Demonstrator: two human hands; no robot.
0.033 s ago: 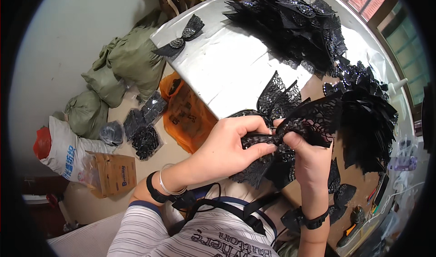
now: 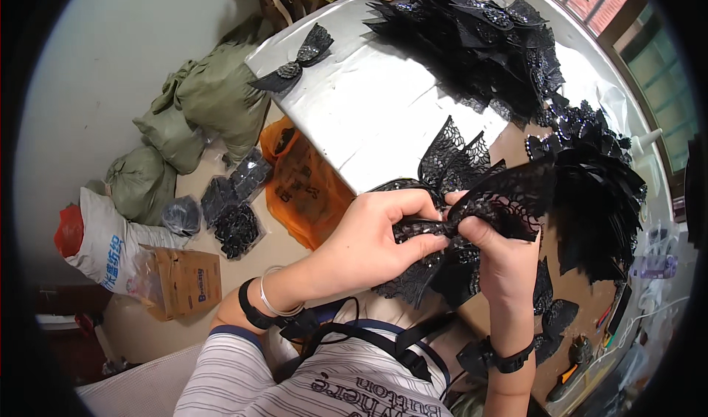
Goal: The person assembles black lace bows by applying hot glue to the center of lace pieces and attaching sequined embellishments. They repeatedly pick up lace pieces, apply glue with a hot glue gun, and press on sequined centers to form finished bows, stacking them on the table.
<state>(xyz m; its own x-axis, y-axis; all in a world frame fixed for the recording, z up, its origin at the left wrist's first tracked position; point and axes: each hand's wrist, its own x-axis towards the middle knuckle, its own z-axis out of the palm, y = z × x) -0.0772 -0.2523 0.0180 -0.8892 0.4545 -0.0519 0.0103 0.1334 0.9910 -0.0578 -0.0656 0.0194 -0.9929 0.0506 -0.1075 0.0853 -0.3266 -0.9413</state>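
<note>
Between my hands is a black lace bow (image 2: pixel 512 188) with dark beading at its middle. My left hand (image 2: pixel 391 229) pinches the beaded centre with thumb and fingers. From the other side, my right hand (image 2: pixel 498 251) grips the same bow, its thumb pressed near the knot and the lace fanning out above it. The fingertips hide part of the centre. More black lace pieces (image 2: pixel 450 155) lie just behind and beneath my hands, against the white table covering. A finished-looking black bow (image 2: pixel 291 67) with a beaded middle rests at the table's far left corner.
A large pile of black bows (image 2: pixel 472 41) covers the far table. Stacked black pieces (image 2: pixel 597 210) and beaded trims (image 2: pixel 582 126) lie at the right. An orange-handled cutter (image 2: pixel 566 376) sits at lower right. Green sacks (image 2: pixel 221 96), an orange bag (image 2: pixel 306 196) and a carton (image 2: pixel 188 280) stand left.
</note>
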